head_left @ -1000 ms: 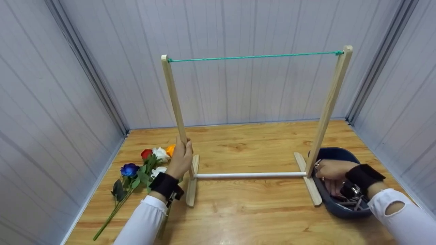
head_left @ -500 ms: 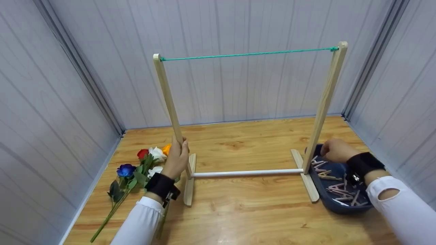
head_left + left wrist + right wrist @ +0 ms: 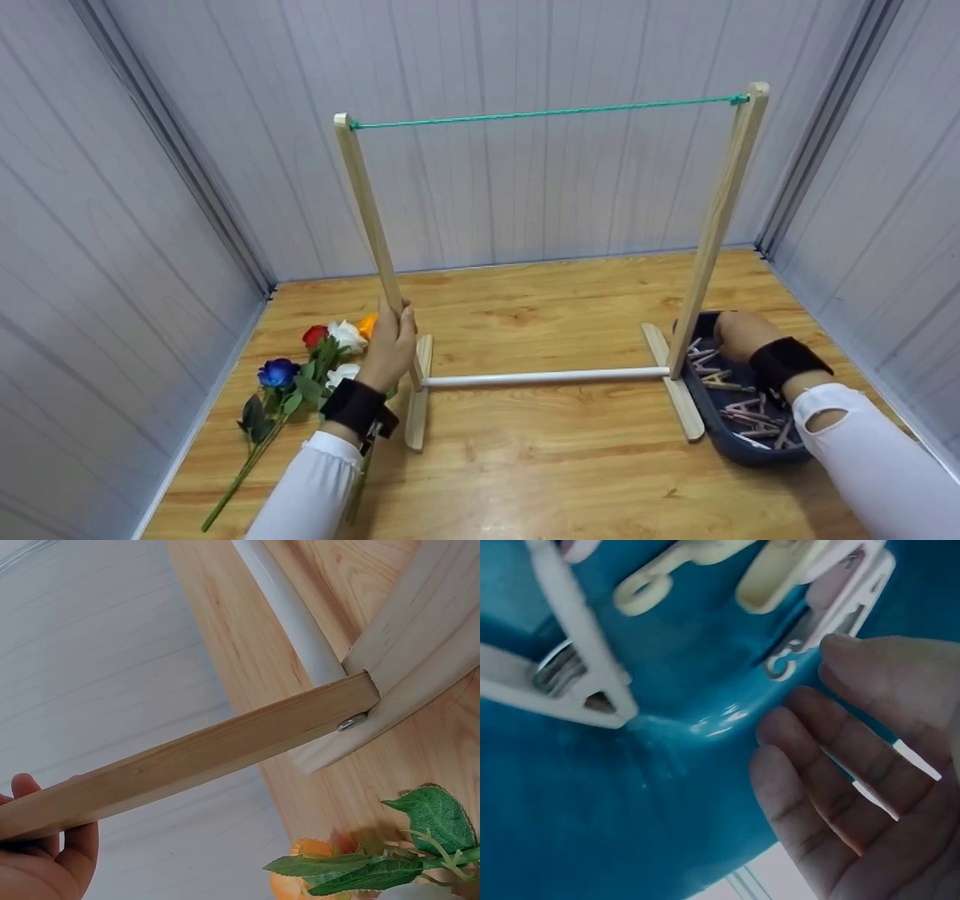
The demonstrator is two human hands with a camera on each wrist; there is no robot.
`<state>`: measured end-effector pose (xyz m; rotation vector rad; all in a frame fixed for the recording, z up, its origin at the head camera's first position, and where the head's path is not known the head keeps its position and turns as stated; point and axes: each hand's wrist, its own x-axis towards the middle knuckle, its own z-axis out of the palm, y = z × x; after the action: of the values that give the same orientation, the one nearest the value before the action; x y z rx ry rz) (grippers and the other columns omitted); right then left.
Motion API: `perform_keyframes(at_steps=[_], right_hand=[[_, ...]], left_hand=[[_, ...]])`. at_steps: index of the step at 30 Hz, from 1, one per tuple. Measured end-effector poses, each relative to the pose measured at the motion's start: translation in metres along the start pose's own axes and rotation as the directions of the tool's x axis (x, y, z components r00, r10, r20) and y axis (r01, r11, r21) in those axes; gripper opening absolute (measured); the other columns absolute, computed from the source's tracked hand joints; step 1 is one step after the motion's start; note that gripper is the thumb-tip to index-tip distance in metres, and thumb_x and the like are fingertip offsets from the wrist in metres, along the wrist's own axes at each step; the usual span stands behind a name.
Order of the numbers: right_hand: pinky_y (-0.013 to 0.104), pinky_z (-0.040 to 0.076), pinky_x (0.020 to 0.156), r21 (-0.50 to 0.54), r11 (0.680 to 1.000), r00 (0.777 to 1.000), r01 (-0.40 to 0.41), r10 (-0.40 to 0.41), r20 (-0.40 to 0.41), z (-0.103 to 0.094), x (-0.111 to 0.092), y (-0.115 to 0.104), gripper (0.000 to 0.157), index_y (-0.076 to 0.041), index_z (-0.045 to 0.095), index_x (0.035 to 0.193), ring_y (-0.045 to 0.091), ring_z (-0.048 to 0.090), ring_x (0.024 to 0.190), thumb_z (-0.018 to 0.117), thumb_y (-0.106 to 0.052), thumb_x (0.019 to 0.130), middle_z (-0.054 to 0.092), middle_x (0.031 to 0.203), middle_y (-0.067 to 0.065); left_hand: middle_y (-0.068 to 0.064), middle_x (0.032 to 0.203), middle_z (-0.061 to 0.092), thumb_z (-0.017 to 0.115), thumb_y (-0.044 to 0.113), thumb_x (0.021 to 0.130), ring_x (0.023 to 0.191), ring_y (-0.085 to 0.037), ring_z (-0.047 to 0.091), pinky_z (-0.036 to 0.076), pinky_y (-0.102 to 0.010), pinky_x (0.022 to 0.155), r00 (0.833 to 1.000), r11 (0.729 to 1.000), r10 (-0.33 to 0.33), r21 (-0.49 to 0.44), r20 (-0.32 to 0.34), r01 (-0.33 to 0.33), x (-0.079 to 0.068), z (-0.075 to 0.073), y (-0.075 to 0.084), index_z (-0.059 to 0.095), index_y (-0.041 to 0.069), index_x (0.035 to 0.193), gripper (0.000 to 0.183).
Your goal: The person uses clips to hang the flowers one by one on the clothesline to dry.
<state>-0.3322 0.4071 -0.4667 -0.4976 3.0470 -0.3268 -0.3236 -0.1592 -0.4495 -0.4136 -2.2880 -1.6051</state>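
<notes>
My left hand [image 3: 388, 346] grips the left upright post [image 3: 365, 206] of a wooden stand, low on its length. In the left wrist view, fingers and thumb [image 3: 81, 849] wrap the post's end of the frame. Over at the right, my right hand [image 3: 744, 336] is inside the far end of a dark blue basin [image 3: 739, 452] that contains several clothespins [image 3: 742, 412]. The right wrist view shows its fingers [image 3: 840, 765] loosely bent, with nothing visible between them. Its thumb tip is close to a pale pink clothespin [image 3: 844, 585]; whether they touch I cannot tell.
A green cord [image 3: 540, 113] runs between the post tops, and a white rod [image 3: 540, 377] joins them low down. The right post [image 3: 716, 225] stands against the basin's left side. Artificial roses [image 3: 278, 373] lie on the table [image 3: 540, 465] at left. Panel walls [image 3: 517, 187] enclose it.
My right hand has shifted from beside the right post to the basin's far end, uncovering clothespins. The left hand keeps its grip on the post. The head view has shifted slightly.
</notes>
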Motion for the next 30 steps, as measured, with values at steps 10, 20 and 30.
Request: perform_keyframes(at_steps=[10, 20, 30], right_hand=[[0.038, 0.041, 0.056, -0.045, 0.998, 0.999, -0.037, 0.038, 0.023, 0.014, 0.005, 0.007, 0.030, -0.010, 0.060, 0.060, 0.019, 0.046, 0.057, 0.066, 0.009, 0.083, 0.048, 0.059, -0.003], [0.034, 0.034, 0.055, -0.071, 0.997, 1.000, -0.005, 0.003, -0.029, 0.020, 0.000, 0.012, 0.044, -0.018, 0.040, 0.059, 0.017, 0.038, 0.054, 0.065, 0.009, 0.082, 0.032, 0.058, -0.007], [0.044, 0.045, 0.054, -0.066, 0.998, 0.997, 0.003, -0.007, -0.071, 0.012, -0.010, 0.014, 0.027, -0.009, 0.052, 0.062, 0.022, 0.049, 0.055, 0.063, 0.007, 0.082, 0.052, 0.060, 0.002]], left_hand=[[-0.003, 0.081, 0.043, 0.039, 0.001, 0.115, 0.070, -0.015, 0.042, 0.038, -0.026, 0.064, 1.000, 1.000, 0.026, 0.002, -0.004, -0.026, -0.002, -0.002, -0.003, 0.045, -0.001, 0.119, 0.008], [-0.003, 0.081, 0.044, 0.038, 0.002, 0.115, 0.071, -0.016, 0.043, 0.038, -0.026, 0.065, 0.999, 0.999, 0.036, 0.001, 0.004, -0.036, -0.002, 0.000, -0.003, 0.046, -0.002, 0.119, 0.009], [-0.018, 0.093, 0.056, 0.039, 0.004, 0.116, 0.089, -0.030, 0.059, 0.050, -0.035, 0.081, 0.999, 0.999, 0.019, 0.037, 0.026, -0.020, -0.002, -0.003, -0.001, 0.046, -0.003, 0.123, 0.012]])
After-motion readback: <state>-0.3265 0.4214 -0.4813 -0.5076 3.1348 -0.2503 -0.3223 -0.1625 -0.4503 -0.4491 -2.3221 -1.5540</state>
